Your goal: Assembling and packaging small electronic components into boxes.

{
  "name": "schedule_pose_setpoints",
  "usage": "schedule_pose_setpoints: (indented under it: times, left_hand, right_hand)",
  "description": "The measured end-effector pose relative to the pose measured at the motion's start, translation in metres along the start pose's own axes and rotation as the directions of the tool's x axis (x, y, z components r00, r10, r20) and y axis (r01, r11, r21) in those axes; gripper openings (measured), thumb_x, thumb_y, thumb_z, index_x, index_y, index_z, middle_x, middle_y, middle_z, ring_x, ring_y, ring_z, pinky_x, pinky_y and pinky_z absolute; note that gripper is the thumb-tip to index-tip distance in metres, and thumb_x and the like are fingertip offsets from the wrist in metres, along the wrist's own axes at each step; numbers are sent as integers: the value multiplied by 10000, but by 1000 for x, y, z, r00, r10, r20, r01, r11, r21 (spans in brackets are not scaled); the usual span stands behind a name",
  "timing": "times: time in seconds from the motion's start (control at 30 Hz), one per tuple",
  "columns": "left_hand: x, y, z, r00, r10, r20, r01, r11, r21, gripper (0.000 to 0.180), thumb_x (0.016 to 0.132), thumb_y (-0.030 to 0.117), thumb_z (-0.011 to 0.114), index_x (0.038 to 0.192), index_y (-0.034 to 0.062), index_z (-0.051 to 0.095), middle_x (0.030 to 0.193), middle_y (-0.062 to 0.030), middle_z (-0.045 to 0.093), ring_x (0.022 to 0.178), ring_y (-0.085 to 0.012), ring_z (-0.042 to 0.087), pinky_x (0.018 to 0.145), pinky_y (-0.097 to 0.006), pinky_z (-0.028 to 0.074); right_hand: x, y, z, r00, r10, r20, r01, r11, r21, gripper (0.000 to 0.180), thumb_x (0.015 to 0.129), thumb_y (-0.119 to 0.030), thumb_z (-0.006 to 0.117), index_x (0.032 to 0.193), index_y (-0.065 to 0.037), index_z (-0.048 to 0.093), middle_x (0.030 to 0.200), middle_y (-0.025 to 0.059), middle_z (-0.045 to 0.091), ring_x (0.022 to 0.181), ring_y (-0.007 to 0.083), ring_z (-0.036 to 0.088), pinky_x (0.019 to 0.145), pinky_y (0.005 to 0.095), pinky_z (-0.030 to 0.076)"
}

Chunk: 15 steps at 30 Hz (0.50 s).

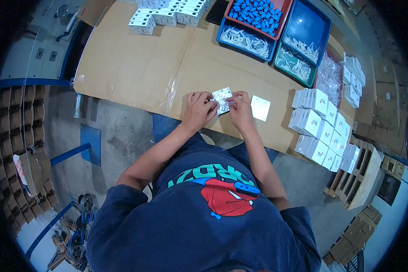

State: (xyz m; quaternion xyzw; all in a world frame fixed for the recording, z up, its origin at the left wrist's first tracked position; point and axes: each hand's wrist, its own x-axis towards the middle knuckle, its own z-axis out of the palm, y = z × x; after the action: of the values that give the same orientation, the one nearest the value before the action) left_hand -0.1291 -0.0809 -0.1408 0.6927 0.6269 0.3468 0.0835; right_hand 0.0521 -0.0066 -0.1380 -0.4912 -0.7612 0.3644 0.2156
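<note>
At the near edge of the cardboard-covered table, my left hand and my right hand face each other with fingers pinched together. Between them they grip a small, crinkled clear plastic piece, whose exact kind is too small to tell. Beneath it lies a white printed card or flat box, partly hidden by my fingers. Just right of my right hand rests a flat white square box, not touched by either hand.
Beyond my hands stand a red tray of blue pieces and blue and green trays of white slender parts. Clear plastic bags heap beside them. White boxes are stacked at the right and far left. The cardboard table top extends leftward.
</note>
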Motion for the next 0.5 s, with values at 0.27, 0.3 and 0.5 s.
schedule_pose_setpoints:
  times: [0.27, 0.3, 0.5]
  left_hand:
    - [-3, -5, 7, 999, 35, 0, -35, 999, -18, 146, 839, 184, 765, 956, 112, 714, 1053, -23, 647, 1032, -231, 587, 945, -447, 413]
    - [-3, -5, 7, 999, 41, -10, -41, 999, -20, 145, 840, 181, 764, 959, 116, 713, 1058, -21, 649, 1037, -232, 587, 945, -447, 413]
    - [-4, -1, 1, 998, 56, 23, -56, 998, -30, 182, 822, 204, 776, 983, 133, 731, 1076, -41, 643, 1065, -241, 586, 956, -449, 412]
  right_hand:
    - [12, -6, -15, 970, 232, 74, -234, 972, 30, 131, 844, -28, 724, 973, -29, 708, 1010, 143, 640, 879, 292, 678, 775, 372, 543]
    - [13, -1, -15, 982, 172, 75, -174, 984, 30, 141, 841, -37, 730, 979, -31, 705, 1000, 148, 642, 889, 296, 680, 784, 379, 543]
    - [18, 1, -24, 985, 28, 169, -11, 995, -103, 137, 862, -66, 710, 999, -66, 714, 1067, 126, 633, 949, 312, 681, 815, 409, 549]
